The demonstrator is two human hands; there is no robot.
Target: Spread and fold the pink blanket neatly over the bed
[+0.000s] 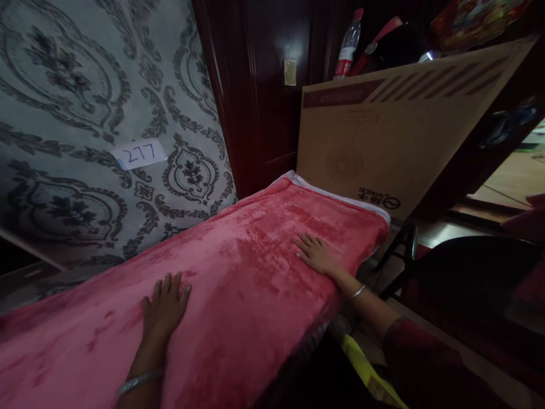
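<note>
A pink plush blanket (225, 284) lies spread over a long, narrow surface, with lighter and darker patches in its pile. My left hand (165, 301) rests flat on its near left part, fingers spread, a bangle at the wrist. Farther off, toward the right edge, my right hand (315, 254) is also laid flat on the plush, fingers apart and pointing left. Neither hand grips anything. At the far end the blanket shows a whitish border. What lies beneath it is hidden.
Patterned wallpaper bearing a paper marked 277 (139, 154) borders the left side. A large cardboard box (361, 136) stands at the far end, with a bottle (346, 48) behind it. A dark chair (472, 284) is at right, and a yellow strip (361, 363) hangs below.
</note>
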